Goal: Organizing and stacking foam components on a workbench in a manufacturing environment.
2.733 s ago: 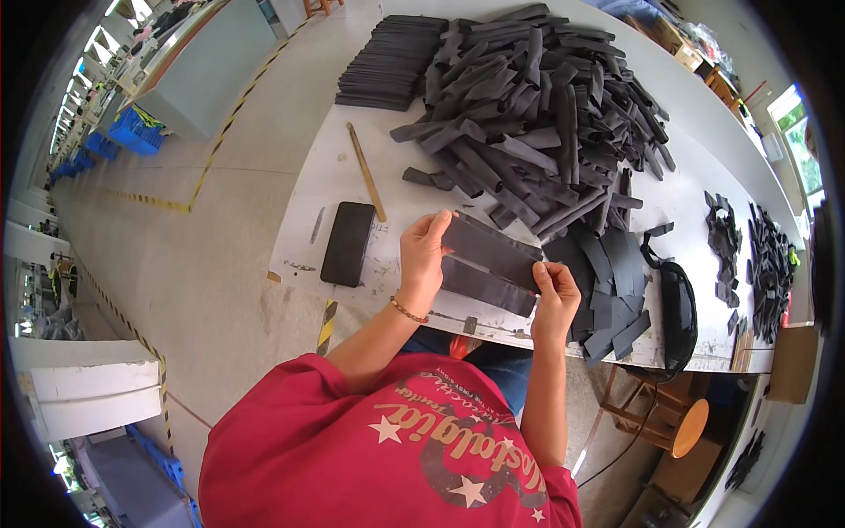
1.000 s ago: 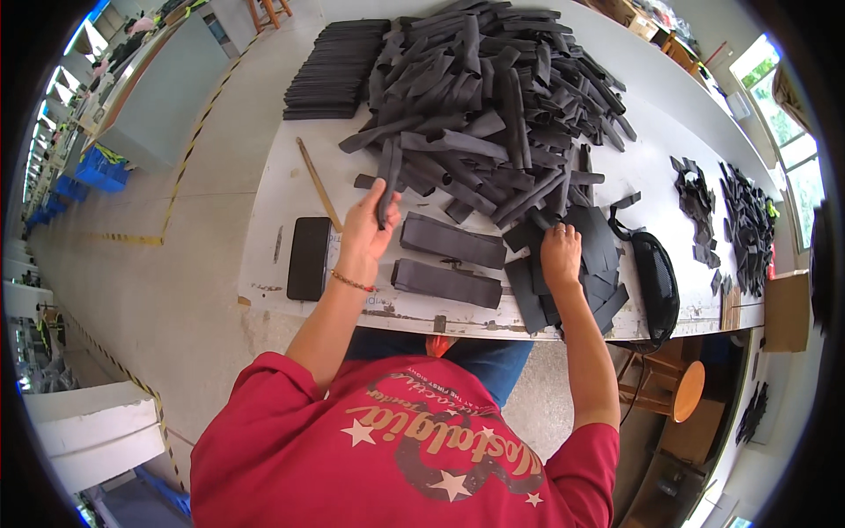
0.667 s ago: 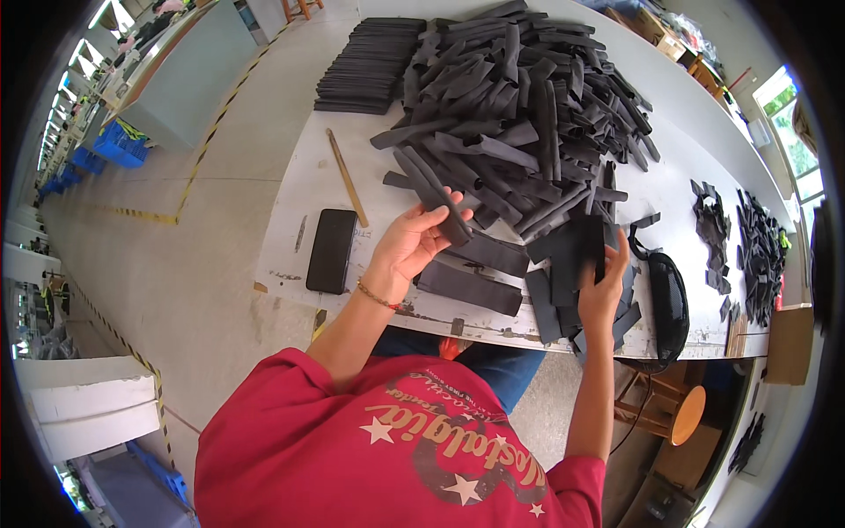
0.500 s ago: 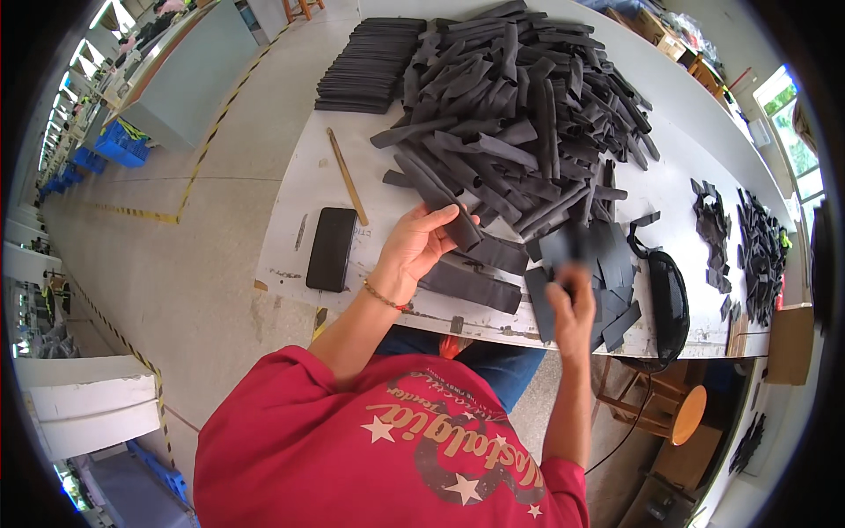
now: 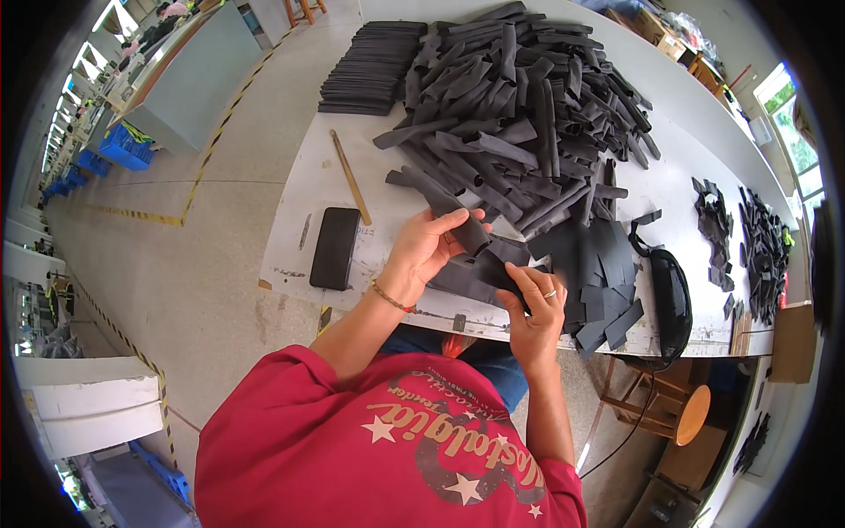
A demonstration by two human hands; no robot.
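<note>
My left hand (image 5: 426,253) grips one long black foam strip (image 5: 460,224) that slants up toward the big heap. My right hand (image 5: 535,304) pinches a flat black sheet piece (image 5: 509,253) just beside it, with a ring on one finger. Both hands meet over the near edge of the white table (image 5: 304,195), above another dark rectangular piece (image 5: 458,283) lying flat. A large pile of black strips (image 5: 519,114) rises behind the hands.
A black phone (image 5: 334,247) and a wooden ruler (image 5: 350,177) lie left of the hands. A neat stack of black strips (image 5: 370,75) sits at the far left. Cut black squares (image 5: 598,273), a black pouch (image 5: 671,295) and small scraps (image 5: 757,246) lie to the right. A round stool (image 5: 682,412) stands below.
My left hand has pulled a strip off the heap toward me. My right hand moved left from the cut squares with a sheet piece and now meets the left hand.
</note>
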